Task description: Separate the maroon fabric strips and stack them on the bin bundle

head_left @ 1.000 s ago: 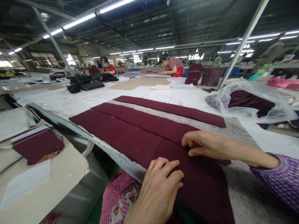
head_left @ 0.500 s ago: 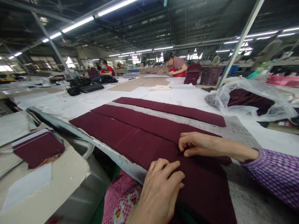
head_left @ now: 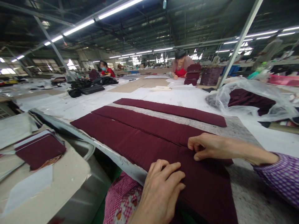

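Observation:
A long maroon fabric panel (head_left: 135, 146) lies along the table's near edge, its right end hanging towards me. My left hand (head_left: 163, 186) rests on this panel, palm down with the fingers apart. My right hand (head_left: 204, 146) is at the panel's far edge, fingers curled in and the thumb close to them, gripping the fabric there; the fingertips are partly hidden. Right behind lies a second maroon strip (head_left: 140, 121), nearly touching the first. A third maroon strip (head_left: 170, 111) sits farther back, apart from it. Grey speckled sheet (head_left: 247, 183) shows beneath them.
To the left, a maroon stack of pieces (head_left: 40, 149) sits on a beige side surface (head_left: 67, 183). A clear plastic bag (head_left: 224, 93) with dark cloth is at the right. Farther back are black bundles (head_left: 91, 88), maroon stacks (head_left: 192, 74) and two co-workers.
My right hand has slid a little to the right along the panel's far edge. My left hand stays in place. The co-worker at the back has leaned lower over the table.

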Demonstrator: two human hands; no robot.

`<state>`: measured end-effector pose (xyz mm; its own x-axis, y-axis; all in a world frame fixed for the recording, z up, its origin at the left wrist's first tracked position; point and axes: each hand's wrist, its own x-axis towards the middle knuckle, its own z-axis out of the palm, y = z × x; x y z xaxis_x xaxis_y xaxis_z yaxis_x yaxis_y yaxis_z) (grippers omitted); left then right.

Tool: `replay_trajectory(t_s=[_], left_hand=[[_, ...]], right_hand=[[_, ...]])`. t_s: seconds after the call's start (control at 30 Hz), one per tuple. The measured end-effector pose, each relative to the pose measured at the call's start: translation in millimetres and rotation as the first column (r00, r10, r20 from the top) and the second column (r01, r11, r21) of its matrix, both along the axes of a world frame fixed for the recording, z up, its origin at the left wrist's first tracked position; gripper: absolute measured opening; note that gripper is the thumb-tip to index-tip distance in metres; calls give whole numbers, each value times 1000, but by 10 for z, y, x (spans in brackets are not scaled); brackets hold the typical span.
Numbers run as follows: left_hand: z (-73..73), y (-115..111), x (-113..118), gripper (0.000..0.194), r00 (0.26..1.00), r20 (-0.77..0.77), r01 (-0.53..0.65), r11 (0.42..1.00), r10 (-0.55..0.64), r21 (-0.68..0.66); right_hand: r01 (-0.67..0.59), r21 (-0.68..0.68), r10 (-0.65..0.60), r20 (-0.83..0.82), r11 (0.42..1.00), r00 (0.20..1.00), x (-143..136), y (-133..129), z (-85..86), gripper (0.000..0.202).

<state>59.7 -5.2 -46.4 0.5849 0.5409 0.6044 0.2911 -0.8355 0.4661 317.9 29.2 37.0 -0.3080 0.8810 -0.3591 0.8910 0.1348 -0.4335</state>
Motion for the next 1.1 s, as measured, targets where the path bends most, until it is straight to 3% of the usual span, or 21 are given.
replay_trajectory(t_s=[0.17,0.57,0.73,0.83,0.93,1.1], left_hand=[[24,7,8,25,995,100,5,1000,-7,16],[-17,5,30,24,998,62,-10,1000,9,25],[-27,15,28,18,1000,9,7,1000,-7,3],[-40,13,27,18,1000,7,7,1000,-7,7],[-51,9,29,18,1000,9,8,1000,-8,14],[-63,1,32,17,1000,16,11,1000,-11,13]], right_hand=[[-25,4,25,-32,1000,999,-6,21,8,17],[-94,-4,94,-46,996,995,139,92,-75,22],[-93,143,98,-29,985,995,76,92,-57,32],[-181,183,201,-99,966,975,-33,120,-53,31],[-284,172,299,-67,943,952,-130,194,-77,32],[-336,140,344,-32,931,939,-233,301,-86,16]])
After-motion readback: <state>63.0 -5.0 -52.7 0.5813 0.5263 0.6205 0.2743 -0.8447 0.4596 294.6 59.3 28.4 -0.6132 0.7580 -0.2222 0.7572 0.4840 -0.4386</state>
